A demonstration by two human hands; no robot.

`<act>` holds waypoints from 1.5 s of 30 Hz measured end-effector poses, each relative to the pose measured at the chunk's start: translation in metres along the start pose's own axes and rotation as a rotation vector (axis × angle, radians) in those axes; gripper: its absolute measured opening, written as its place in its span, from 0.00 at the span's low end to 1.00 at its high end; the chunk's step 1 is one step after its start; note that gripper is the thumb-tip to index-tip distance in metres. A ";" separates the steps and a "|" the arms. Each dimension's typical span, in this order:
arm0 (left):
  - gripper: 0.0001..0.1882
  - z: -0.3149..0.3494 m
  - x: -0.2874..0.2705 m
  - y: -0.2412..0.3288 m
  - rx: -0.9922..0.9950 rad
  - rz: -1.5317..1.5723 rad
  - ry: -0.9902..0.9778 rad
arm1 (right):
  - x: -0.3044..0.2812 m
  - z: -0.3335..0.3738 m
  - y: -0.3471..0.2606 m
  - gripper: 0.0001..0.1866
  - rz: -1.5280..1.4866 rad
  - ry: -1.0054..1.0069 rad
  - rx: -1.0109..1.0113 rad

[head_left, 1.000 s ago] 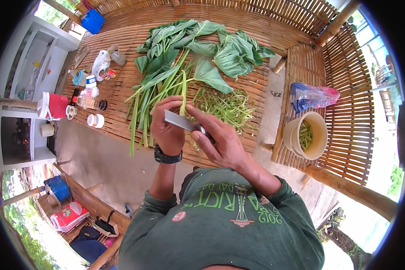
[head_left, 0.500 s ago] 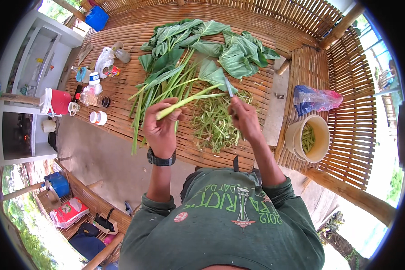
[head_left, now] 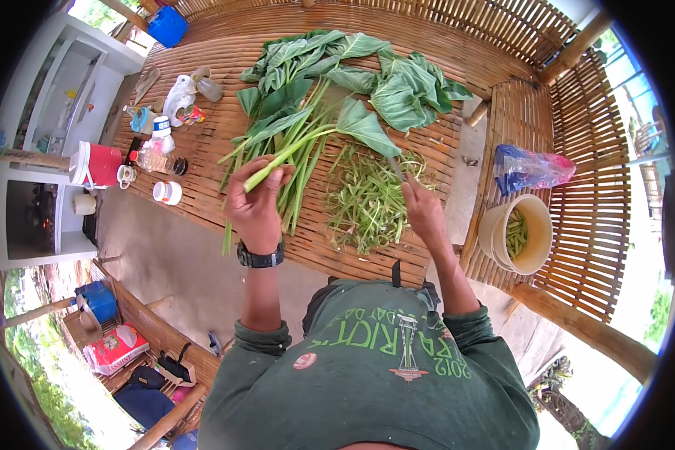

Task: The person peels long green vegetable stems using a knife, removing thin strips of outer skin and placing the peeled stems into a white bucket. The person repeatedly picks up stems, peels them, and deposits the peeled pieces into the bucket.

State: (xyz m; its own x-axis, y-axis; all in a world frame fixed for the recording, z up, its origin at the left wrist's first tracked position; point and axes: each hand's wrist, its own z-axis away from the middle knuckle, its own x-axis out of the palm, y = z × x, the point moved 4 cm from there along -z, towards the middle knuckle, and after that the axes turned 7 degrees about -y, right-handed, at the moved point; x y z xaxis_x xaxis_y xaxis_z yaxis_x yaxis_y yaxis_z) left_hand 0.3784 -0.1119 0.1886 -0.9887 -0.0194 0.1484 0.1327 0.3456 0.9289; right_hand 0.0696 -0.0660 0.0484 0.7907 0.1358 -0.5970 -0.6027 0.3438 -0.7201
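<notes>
My left hand (head_left: 256, 202) is closed round the thick lower end of a pale green taro stalk (head_left: 286, 152). The stalk slants up to the right, and its broad leaf (head_left: 364, 126) hangs at the far end. A knife (head_left: 397, 169) is gripped in my right hand (head_left: 423, 208), its blade pointing away from me beside the leaf tip. Under the blade lies a heap of thin green peelings (head_left: 369, 206). Beyond my left hand are several more stalks (head_left: 304, 193) in a loose bundle. Large dark green leaves (head_left: 403, 94) are spread at the back of the bamboo table (head_left: 206, 161).
On the right bench, a cream bucket (head_left: 538, 244) holds cut green pieces, with a blue and pink plastic bag (head_left: 531, 168) behind it. Bottles (head_left: 157, 161), a white-lidded jar (head_left: 167, 193) and a red cooler jug (head_left: 101, 165) stand at the left.
My left hand has drawn a little left and nearer with the stalk. The right hand and knife have shifted slightly right and nearer, and the leaf now hangs more open.
</notes>
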 end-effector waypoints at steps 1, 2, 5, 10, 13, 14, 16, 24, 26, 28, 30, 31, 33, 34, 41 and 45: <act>0.12 0.001 0.007 -0.002 0.007 -0.016 -0.014 | -0.009 0.014 -0.035 0.30 -0.101 -0.027 -0.059; 0.12 0.003 0.015 -0.004 0.015 -0.029 -0.029 | -0.017 0.030 -0.068 0.30 -0.200 -0.052 -0.119; 0.13 0.005 0.030 -0.007 0.063 -0.081 -0.086 | -0.022 0.062 -0.128 0.30 -0.360 -0.039 -0.444; 0.14 0.009 0.046 -0.006 0.145 -0.188 -0.119 | -0.023 0.090 -0.179 0.29 -0.307 -0.062 -0.814; 0.16 0.013 0.047 -0.006 0.169 -0.241 -0.135 | -0.023 0.093 -0.186 0.29 -0.282 -0.129 -0.794; 0.16 0.015 0.044 -0.008 0.182 -0.264 -0.142 | -0.024 0.093 -0.188 0.28 -0.271 -0.153 -0.768; 0.17 0.017 0.041 -0.011 0.198 -0.302 -0.160 | -0.024 0.092 -0.187 0.28 -0.286 -0.168 -0.757; 0.17 0.020 0.043 -0.010 0.201 -0.335 -0.172 | -0.022 0.091 -0.182 0.28 -0.323 -0.227 -0.714; 0.16 0.021 0.042 -0.010 0.194 -0.356 -0.167 | -0.022 0.091 -0.181 0.27 -0.339 -0.204 -0.745; 0.15 0.021 0.043 -0.008 0.189 -0.374 -0.168 | -0.017 0.087 -0.176 0.26 -0.387 -0.137 -0.773; 0.14 0.021 0.044 -0.004 0.187 -0.388 -0.174 | -0.011 0.076 -0.168 0.26 -0.493 -0.093 -0.718; 0.14 0.021 0.043 -0.003 0.142 -0.314 -0.137 | -0.009 0.071 -0.166 0.26 -0.559 -0.107 -0.653; 0.13 0.023 0.038 -0.001 0.055 -0.165 -0.057 | -0.007 0.060 -0.152 0.27 -0.725 -0.270 -0.351; 0.12 0.024 0.032 0.001 0.020 -0.150 -0.051 | -0.006 0.048 -0.138 0.28 -0.714 -0.261 -0.244; 0.17 0.002 -0.008 0.020 0.210 -0.426 0.095 | 0.015 -0.009 0.038 0.23 0.080 0.043 0.046; 0.20 0.001 -0.021 0.016 0.102 -0.518 0.127 | 0.041 0.007 0.083 0.32 0.130 -0.073 0.103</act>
State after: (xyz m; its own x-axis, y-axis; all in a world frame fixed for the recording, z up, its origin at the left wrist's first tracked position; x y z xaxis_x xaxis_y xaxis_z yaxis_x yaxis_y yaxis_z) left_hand 0.4014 -0.1048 0.2002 -0.9057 -0.3227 -0.2749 -0.3839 0.3494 0.8547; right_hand 0.0530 -0.0256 -0.0331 0.7146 0.2513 -0.6529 -0.6894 0.4117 -0.5961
